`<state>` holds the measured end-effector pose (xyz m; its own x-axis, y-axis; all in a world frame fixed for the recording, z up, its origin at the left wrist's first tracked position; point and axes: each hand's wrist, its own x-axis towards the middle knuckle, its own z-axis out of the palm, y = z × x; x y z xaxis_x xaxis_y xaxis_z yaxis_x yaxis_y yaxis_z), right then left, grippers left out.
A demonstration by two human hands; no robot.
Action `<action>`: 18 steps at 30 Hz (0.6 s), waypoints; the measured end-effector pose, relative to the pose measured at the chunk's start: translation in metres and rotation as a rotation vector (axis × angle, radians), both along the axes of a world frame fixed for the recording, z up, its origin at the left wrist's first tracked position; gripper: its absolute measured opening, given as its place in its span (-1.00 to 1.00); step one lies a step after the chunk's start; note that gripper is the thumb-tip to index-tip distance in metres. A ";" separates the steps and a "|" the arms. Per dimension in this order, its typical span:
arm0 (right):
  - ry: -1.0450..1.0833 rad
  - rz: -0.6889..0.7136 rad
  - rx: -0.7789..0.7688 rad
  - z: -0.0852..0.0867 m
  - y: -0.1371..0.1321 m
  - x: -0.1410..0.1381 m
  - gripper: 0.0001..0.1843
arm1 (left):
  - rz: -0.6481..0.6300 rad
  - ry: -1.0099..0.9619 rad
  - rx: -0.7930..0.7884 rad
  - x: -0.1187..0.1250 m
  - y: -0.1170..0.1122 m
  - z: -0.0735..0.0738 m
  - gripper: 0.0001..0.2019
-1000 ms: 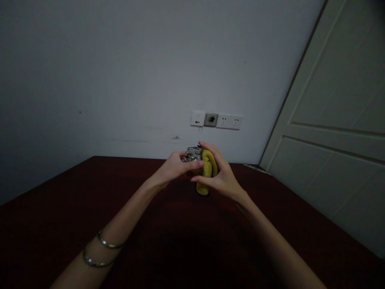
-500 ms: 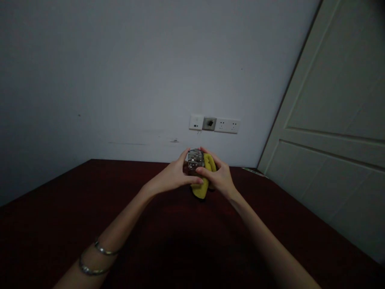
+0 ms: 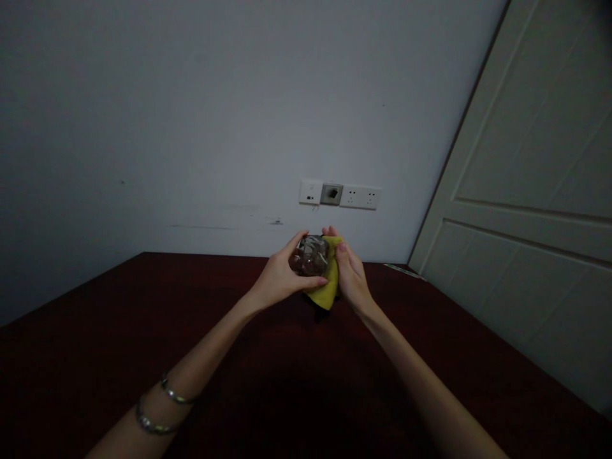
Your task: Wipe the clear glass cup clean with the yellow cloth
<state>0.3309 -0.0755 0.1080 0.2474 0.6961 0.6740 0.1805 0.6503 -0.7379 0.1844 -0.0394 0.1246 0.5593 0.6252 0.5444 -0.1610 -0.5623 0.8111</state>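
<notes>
Above the dark red table, my left hand (image 3: 283, 272) is closed around a clear, shiny glass object (image 3: 312, 256), thumb below and fingers behind it. Its exact kind is hard to make out in the dim light. A yellow cloth (image 3: 327, 292) with a dark edge hangs at its right side. My right hand (image 3: 351, 274) holds the cloth and presses it against the right side of the glass. The cloth's lower corner droops beneath my left thumb.
The dark red table (image 3: 201, 344) runs up to a pale wall (image 3: 215, 127). A row of wall sockets (image 3: 359, 197) and switches sits just above the hands. To the right stands a cream panelled door (image 3: 530, 191).
The glass object has turned and shows more of itself. My right thumb has moved off the front of the glass onto the cloth, which is now spread flatter along its side.
</notes>
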 end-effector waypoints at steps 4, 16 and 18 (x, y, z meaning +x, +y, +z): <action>-0.250 -0.155 0.143 0.004 -0.007 0.006 -0.39 | 0.019 0.072 0.087 -0.001 -0.003 -0.001 -0.07; -0.629 -0.181 0.369 0.021 -0.026 0.008 -0.55 | 0.031 0.084 0.287 -0.002 -0.004 -0.003 -0.09; -0.473 -0.172 0.299 0.024 -0.025 0.007 -0.60 | 0.033 0.094 0.318 -0.002 -0.006 -0.002 -0.10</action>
<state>0.3380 -0.1004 0.1321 -0.0356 0.4350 0.8997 0.5671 0.7501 -0.3402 0.1826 -0.0456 0.1228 0.5985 0.4507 0.6623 -0.0709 -0.7936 0.6042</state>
